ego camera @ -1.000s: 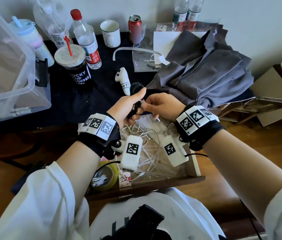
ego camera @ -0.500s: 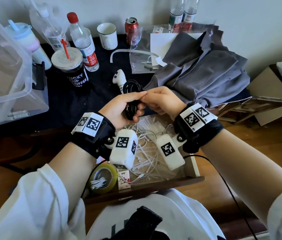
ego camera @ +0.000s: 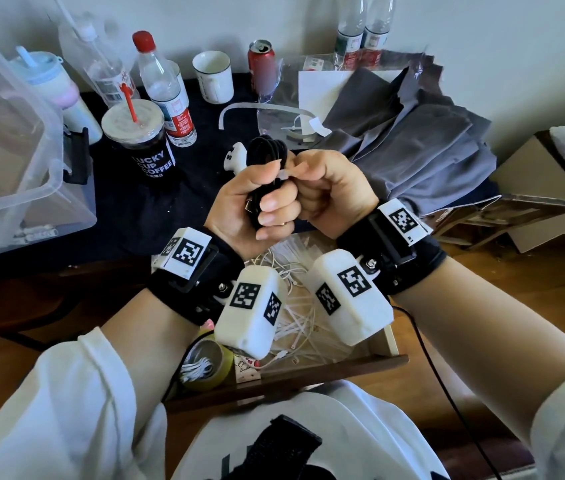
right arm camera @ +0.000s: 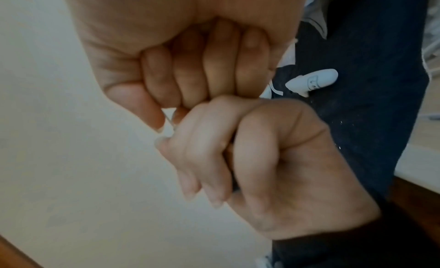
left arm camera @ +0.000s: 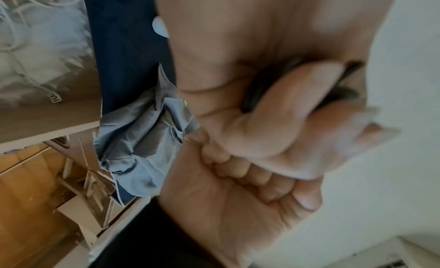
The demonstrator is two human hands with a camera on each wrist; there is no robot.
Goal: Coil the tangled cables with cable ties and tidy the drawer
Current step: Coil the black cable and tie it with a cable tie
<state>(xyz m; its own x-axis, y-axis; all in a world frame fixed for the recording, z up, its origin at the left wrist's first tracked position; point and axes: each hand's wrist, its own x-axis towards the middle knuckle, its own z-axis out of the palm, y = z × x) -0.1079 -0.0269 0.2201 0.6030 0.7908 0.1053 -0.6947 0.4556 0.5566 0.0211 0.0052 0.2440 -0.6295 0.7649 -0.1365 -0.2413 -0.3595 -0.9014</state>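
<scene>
My left hand [ego camera: 267,190] grips a coiled black cable [ego camera: 267,148] upright above the open drawer [ego camera: 284,379], with its loops sticking out over the thumb. My right hand [ego camera: 300,169] is fisted against it and pinches a thin white cable tie [ego camera: 285,174] at the bundle. The left wrist view shows the black cable [left arm camera: 259,87] inside my curled fingers [left arm camera: 297,121]. The right wrist view shows thumb and forefinger nipping the cable tie [right arm camera: 169,119], with the left hand [right arm camera: 262,149] just below. Loose white cables and ties [ego camera: 295,323] lie tangled in the drawer.
A yellow tape roll [ego camera: 205,365] holding a white cable sits at the drawer's left end. On the dark tabletop stand a clear bin [ego camera: 14,150], coffee cup [ego camera: 135,140], bottles, mug [ego camera: 213,77] and red can [ego camera: 262,65]. Grey cloth [ego camera: 412,140] lies right, a white device [ego camera: 236,159] behind my hands.
Both hands have risen toward the camera with the black bundle. They have closed together, and the right hand now pinches the white tie against the cable.
</scene>
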